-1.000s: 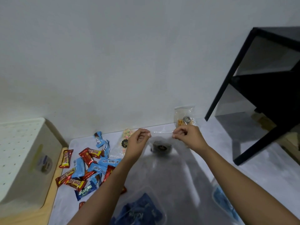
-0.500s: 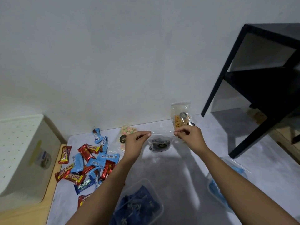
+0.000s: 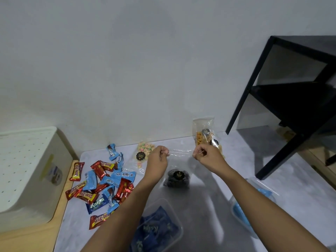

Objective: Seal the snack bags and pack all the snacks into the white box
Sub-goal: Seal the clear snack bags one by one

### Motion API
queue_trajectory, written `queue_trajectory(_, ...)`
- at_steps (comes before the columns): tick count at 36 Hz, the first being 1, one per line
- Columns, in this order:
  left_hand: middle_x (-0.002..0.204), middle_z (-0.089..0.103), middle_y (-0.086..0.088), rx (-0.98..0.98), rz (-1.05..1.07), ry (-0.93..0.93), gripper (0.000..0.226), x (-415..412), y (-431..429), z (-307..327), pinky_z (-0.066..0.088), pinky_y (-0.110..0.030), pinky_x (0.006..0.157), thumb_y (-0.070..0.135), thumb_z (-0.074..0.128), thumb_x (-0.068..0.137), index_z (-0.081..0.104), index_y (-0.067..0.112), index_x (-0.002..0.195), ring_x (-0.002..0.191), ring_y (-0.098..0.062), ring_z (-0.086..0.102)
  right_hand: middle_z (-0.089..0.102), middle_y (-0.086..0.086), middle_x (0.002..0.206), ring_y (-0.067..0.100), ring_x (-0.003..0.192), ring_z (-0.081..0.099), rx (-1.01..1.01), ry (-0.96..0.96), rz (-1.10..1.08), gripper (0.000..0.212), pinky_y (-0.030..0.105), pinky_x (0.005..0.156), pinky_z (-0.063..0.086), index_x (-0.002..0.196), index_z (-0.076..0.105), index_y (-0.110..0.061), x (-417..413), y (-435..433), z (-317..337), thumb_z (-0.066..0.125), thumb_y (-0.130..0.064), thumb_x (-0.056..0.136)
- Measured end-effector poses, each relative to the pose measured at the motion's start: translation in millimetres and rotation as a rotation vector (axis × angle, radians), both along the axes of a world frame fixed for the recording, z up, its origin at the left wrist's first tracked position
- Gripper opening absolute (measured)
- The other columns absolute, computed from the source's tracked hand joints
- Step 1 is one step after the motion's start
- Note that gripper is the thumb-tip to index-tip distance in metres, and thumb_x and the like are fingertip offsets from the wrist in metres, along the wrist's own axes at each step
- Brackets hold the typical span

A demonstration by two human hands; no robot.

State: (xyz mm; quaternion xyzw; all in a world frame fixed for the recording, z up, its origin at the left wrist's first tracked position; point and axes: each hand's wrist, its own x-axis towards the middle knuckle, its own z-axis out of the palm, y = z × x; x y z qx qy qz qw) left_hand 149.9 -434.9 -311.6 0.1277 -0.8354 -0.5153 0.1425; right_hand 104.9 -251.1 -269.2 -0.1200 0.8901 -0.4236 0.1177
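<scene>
A clear snack bag (image 3: 177, 176) with dark round cookies and a black sticker hangs over the grey mat. My left hand (image 3: 157, 160) pinches its top edge at the left corner and my right hand (image 3: 207, 157) pinches the right corner, stretching the strip flat between them. Behind my left hand lies a bag of pastel sweets (image 3: 143, 151). A bag of orange snacks (image 3: 204, 135) leans on the wall beyond my right hand. Red and blue wrapped bars (image 3: 101, 184) lie scattered on the left. The white box (image 3: 27, 171) with a perforated side sits at far left.
A clear tub of dark blue packets (image 3: 156, 231) sits near the bottom centre. Another clear container with light blue packets (image 3: 252, 211) lies under my right forearm. A black metal shelf frame (image 3: 283, 110) stands at the right. The wall is close behind.
The view has tilted down slightly. Both hands keep pinching the bag's top; the cookie bag now hangs lower beneath them, and the hands sit a little further apart.
</scene>
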Motion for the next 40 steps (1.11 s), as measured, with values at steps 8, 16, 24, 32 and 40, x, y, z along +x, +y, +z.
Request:
queue_trajectory(8, 0.088, 0.058, -0.005, 0.031, -0.015, -0.030, 0.014, 5, -4, -1, 0.036, 0.003, 0.065, 0.003, 0.045, 0.093, 0.058, 0.004, 0.091, 0.075, 0.001, 0.050, 0.066, -0.007, 0.076, 0.019, 0.077, 0.062, 0.116, 0.059, 0.101, 0.024, 0.046, 0.078, 0.053, 0.063, 0.055, -0.033, -3, -5, -3, 0.060, -0.020, 0.083)
queue_trajectory(16, 0.088, 0.058, -0.006, 0.072, 0.007, -0.024, 0.012, 8, -8, -1, 0.037, 0.002, 0.065, 0.003, 0.046, 0.093, 0.057, 0.005, 0.090, 0.076, 0.000, 0.050, 0.062, -0.017, 0.075, 0.008, 0.081, 0.058, 0.168, 0.047, 0.129, 0.024, 0.033, 0.080, 0.045, 0.062, 0.056, -0.036, -1, -18, -2, 0.063, -0.024, 0.081)
queue_trajectory(24, 0.088, 0.060, -0.003, 0.074, 0.037, -0.026, 0.012, 9, -14, -4, 0.039, 0.001, 0.067, 0.007, 0.046, 0.093, 0.057, 0.010, 0.087, 0.081, -0.010, 0.055, 0.063, -0.017, 0.071, 0.005, 0.074, 0.059, 0.134, 0.038, 0.117, 0.022, 0.027, 0.072, 0.047, 0.061, 0.059, -0.036, -6, -27, -3, 0.066, -0.025, 0.079)
queue_trajectory(32, 0.090, 0.059, -0.003, 0.084, 0.024, -0.020, 0.012, 7, -11, -3, 0.038, 0.002, 0.067, 0.006, 0.046, 0.094, 0.056, 0.010, 0.089, 0.080, -0.005, 0.053, 0.062, -0.014, 0.065, 0.009, 0.066, 0.058, 0.163, 0.044, 0.102, 0.022, 0.024, 0.061, 0.043, 0.061, 0.058, -0.033, -12, -36, -4, 0.061, -0.021, 0.078)
queue_trajectory(40, 0.086, 0.058, -0.003, 0.086, 0.006, 0.001, 0.013, 6, -7, -1, 0.038, 0.001, 0.066, 0.002, 0.047, 0.092, 0.057, 0.009, 0.086, 0.076, 0.000, 0.051, 0.066, -0.010, 0.071, 0.009, 0.067, 0.057, 0.224, 0.049, 0.137, 0.013, 0.026, 0.062, 0.044, 0.068, 0.064, -0.026, -11, -46, -1, 0.057, -0.019, 0.077)
